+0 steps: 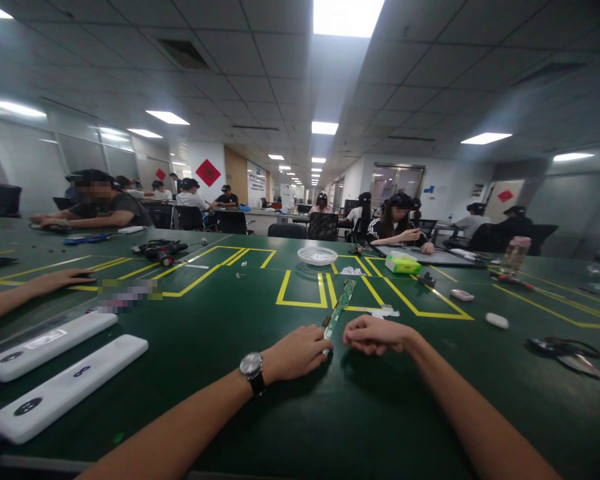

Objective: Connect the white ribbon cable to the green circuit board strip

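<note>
A narrow green circuit board (341,305) extends away from me, its far end tilted to the right, over the dark green table (290,427). My left hand (303,351), with a watch on the wrist, has its fingers closed on the near end of the board. Just right of the board is my right hand (370,335), its fingers curled together; whether something small is between them is too small to make out. Beyond the board stands a clear round dish (317,256) with small pieces in it.
Two long white devices (70,387) lie at the left, near another person's hand (63,280). A power tool (161,251) sits farther back. Right of centre are a green tissue pack (403,263), a white oval item (497,321) and a dark tool (565,353).
</note>
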